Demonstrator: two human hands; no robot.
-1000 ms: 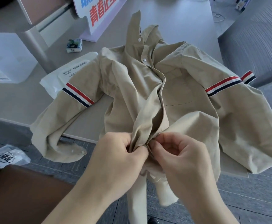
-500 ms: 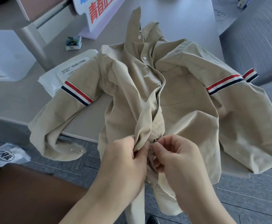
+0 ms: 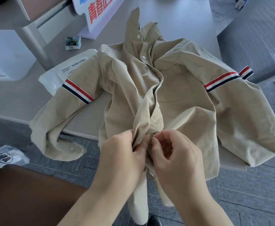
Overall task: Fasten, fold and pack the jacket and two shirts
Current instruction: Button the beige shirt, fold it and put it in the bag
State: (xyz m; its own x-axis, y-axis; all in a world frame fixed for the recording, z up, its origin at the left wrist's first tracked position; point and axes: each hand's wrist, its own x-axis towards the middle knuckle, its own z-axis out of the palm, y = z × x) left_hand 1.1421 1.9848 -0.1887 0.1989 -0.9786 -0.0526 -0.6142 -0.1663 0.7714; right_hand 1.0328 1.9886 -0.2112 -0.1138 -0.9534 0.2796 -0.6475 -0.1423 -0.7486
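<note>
Pinching the front edges of the beige shirt (image 3: 182, 98), the person's left hand (image 3: 122, 154) and right hand (image 3: 174, 154) are working right up against each other just off the table's (image 3: 174, 22) near edge, fingers curled into the placket fabric. The shirt is lying front-up on the table, its long axis running near-to-far, collar (image 3: 133, 30) pointing at the table's far side, hem dangling over the near edge. Both striped sleeves are sprawling sideways, one cuff drooping off the table.
</note>
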